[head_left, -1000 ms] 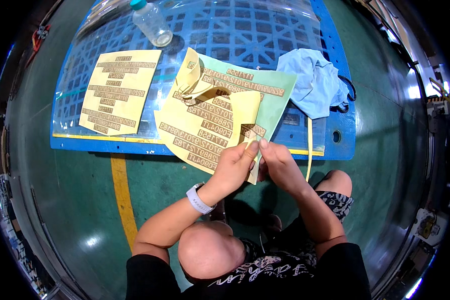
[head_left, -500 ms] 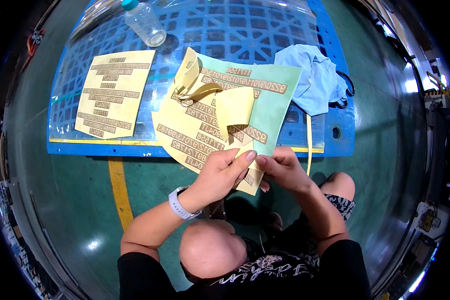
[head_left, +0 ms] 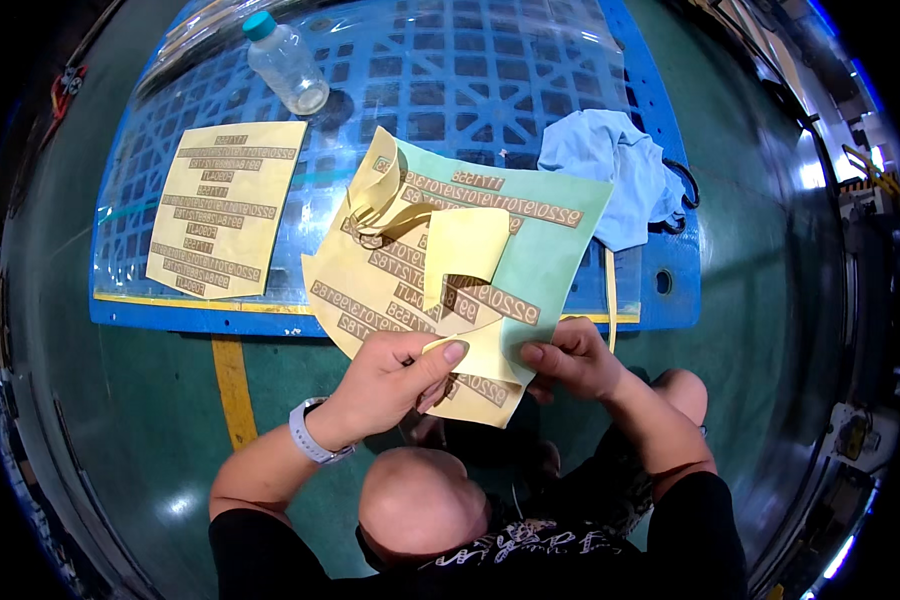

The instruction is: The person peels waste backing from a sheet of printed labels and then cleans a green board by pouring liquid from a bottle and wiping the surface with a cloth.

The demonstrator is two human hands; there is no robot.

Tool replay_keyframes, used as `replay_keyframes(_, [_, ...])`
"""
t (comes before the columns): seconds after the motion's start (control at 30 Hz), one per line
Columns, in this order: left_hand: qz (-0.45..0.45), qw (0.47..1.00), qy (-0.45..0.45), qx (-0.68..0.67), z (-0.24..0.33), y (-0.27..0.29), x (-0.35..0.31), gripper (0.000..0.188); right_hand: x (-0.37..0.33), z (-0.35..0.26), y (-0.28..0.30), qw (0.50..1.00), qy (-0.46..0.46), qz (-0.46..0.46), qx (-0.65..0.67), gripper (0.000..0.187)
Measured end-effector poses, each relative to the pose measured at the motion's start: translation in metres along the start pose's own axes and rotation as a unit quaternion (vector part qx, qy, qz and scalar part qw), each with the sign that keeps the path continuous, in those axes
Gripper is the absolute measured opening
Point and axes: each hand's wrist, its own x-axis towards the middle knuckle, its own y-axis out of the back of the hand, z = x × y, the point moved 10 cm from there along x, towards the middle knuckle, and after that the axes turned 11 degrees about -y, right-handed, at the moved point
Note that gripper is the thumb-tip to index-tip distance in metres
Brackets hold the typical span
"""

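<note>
A stencil-like sheet (head_left: 555,245) with brown printed blocks is held in front of me, tilted above the front edge of the platform. Its right side shows pale green where the yellow film is off. Yellow film strips (head_left: 468,240) curl up loosely from its middle and upper left. My left hand (head_left: 378,388), closed, pinches a lifted yellow film flap (head_left: 478,350) near the sheet's lower end. Thumb on top, my right hand (head_left: 578,362) grips the sheet's lower right edge. The fingers beneath are partly hidden.
On the blue plastic pallet (head_left: 670,290), covered by clear sheeting, lie a second yellow printed sheet (head_left: 225,215), a clear bottle (head_left: 290,70) with a teal cap and a light blue cloth (head_left: 600,170). A narrow yellow strip (head_left: 611,290) hangs over the front edge.
My left hand has moved left and slightly down, drawing the yellow flap further across the sheet. The hands are now farther apart, and the sheet sits slightly lower.
</note>
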Motion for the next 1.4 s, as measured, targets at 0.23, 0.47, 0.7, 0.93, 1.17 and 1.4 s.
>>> replay_keyframes(0.23, [0.006,0.997,-0.017,0.079,-0.019,-0.011,0.038,0.047,0.015,0.000,0.007,0.998,-0.001,0.059,0.014,0.038])
replay_keyframes(0.47, [0.015,0.995,-0.051,0.086,-0.019,-0.024,0.061,0.039,0.004,0.009,0.000,0.997,-0.033,0.054,0.049,0.039])
replay_keyframes(0.7, [0.018,0.999,-0.037,0.011,-0.019,-0.028,0.069,0.039,0.013,0.009,0.015,0.988,0.000,0.093,0.125,0.044])
replay_keyframes(0.93, [-0.058,0.944,0.012,0.324,-0.012,-0.028,0.061,0.063,0.029,0.004,0.011,1.000,-0.022,-0.014,0.001,0.046])
replay_keyframes(1.17, [-0.039,0.991,-0.030,0.128,-0.024,-0.034,0.063,0.042,0.036,0.002,0.009,0.995,-0.045,-0.088,0.008,0.049])
replay_keyframes(1.4, [-0.061,0.997,0.029,-0.034,-0.028,-0.047,0.057,0.033,0.036,0.012,0.019,0.998,-0.052,-0.006,0.019,0.054])
